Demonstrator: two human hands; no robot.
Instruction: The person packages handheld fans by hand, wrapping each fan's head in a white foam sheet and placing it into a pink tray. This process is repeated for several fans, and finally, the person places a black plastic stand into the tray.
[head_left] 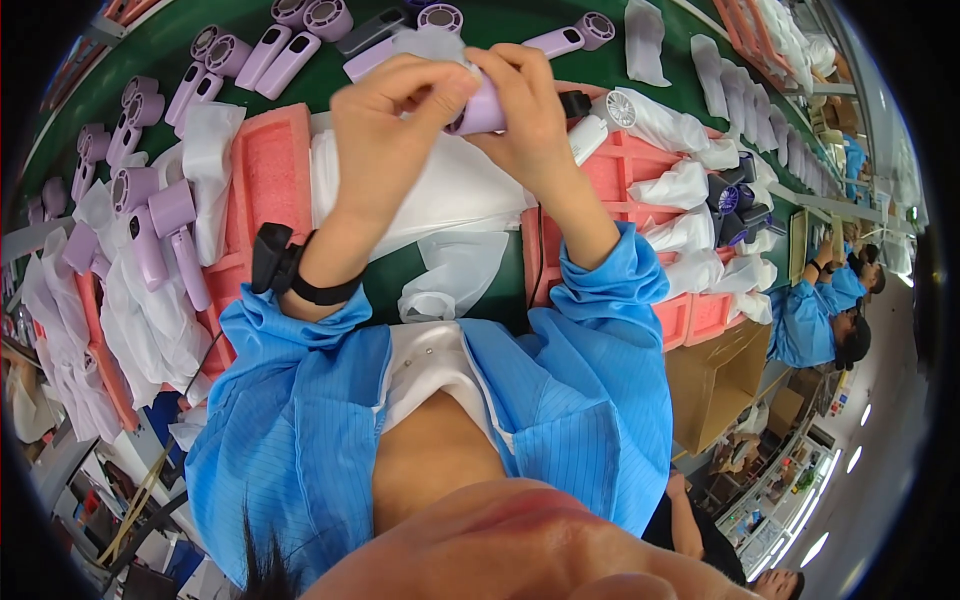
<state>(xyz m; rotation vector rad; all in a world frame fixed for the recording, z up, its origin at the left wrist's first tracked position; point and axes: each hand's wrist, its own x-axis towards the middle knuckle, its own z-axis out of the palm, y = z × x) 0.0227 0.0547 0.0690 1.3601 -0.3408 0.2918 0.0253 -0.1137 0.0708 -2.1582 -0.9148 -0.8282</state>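
Both hands met at a purple fan (485, 108).
The right hand (525, 122) gripped it above the worktop (514, 285), well in from the near edge; the left hand (400, 100) bunched its fingertips by translucent film (430, 42), its hold unclear. Steady right support and light left fingers seemed best against creasing.

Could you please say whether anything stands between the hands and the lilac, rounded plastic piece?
Nothing visible separates the right hand from the lilac, rounded plastic piece it holds. Crumpled, translucent white film shows beyond the left hand; whether it comes between is unclear.
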